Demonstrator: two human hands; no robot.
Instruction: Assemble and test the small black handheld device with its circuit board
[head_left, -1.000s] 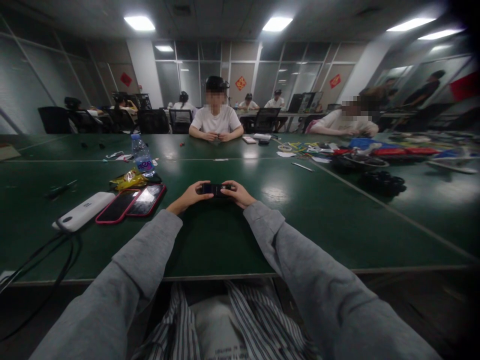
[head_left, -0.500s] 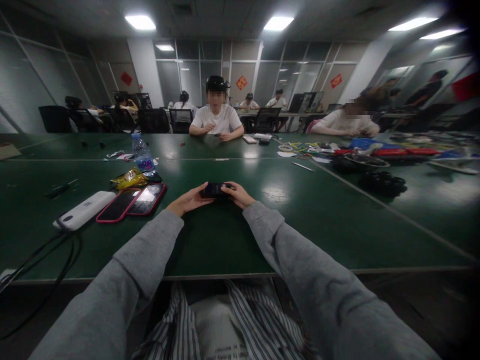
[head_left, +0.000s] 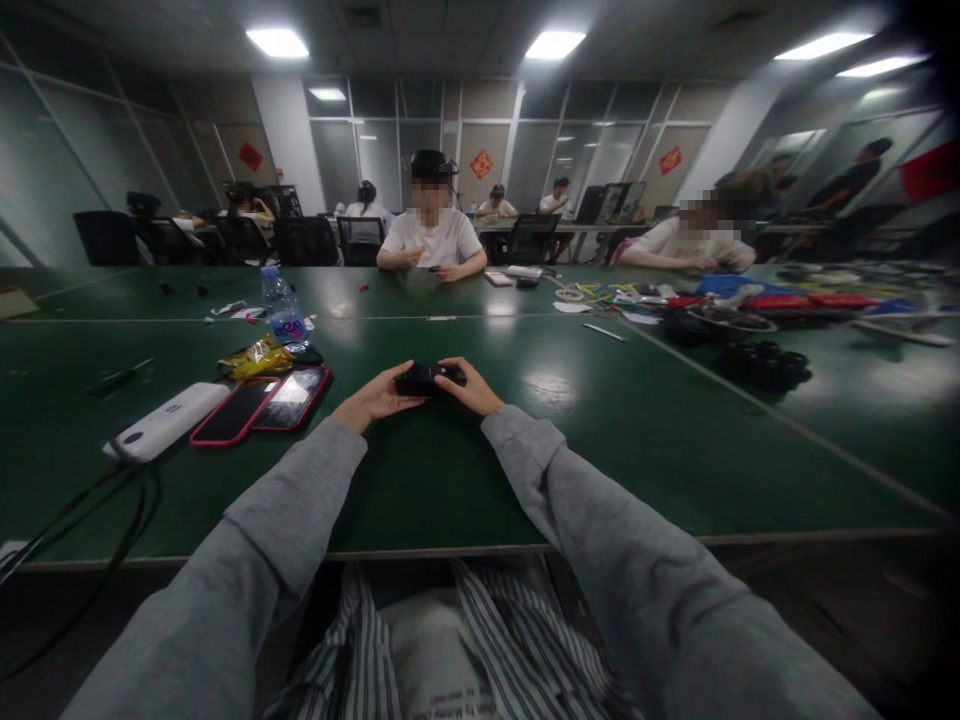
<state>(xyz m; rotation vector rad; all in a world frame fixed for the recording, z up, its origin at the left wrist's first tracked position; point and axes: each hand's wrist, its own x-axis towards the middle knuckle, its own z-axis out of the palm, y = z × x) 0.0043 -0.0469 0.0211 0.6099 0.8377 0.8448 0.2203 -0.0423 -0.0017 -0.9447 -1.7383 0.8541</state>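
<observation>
Between my hands is a small black box-shaped object [head_left: 421, 379], its exact kind too dark to make out. My left hand [head_left: 381, 394] grips its left end, thumb along the top edge and fingers beneath. My right hand [head_left: 470, 386] holds the right end, with the thumb lying over the front face. Both hands are closed on it, just above the green table [head_left: 442, 480]. To the left of my left hand lie two red-edged phones, the nearer a dark-screened phone [head_left: 234, 411] and the other a lit phone [head_left: 292, 397].
A white power bank [head_left: 166, 420] with black cables lies left of the phones. Behind them are a yellow packet [head_left: 256, 357] and a plastic bottle [head_left: 283, 310]. Tools and cables crowd the right side, near a black bundle [head_left: 763, 366]. A person [head_left: 431, 235] sits opposite.
The black object has tilted, so its front face shows less. My right thumb has shifted slightly left on it. The view has moved a little.
</observation>
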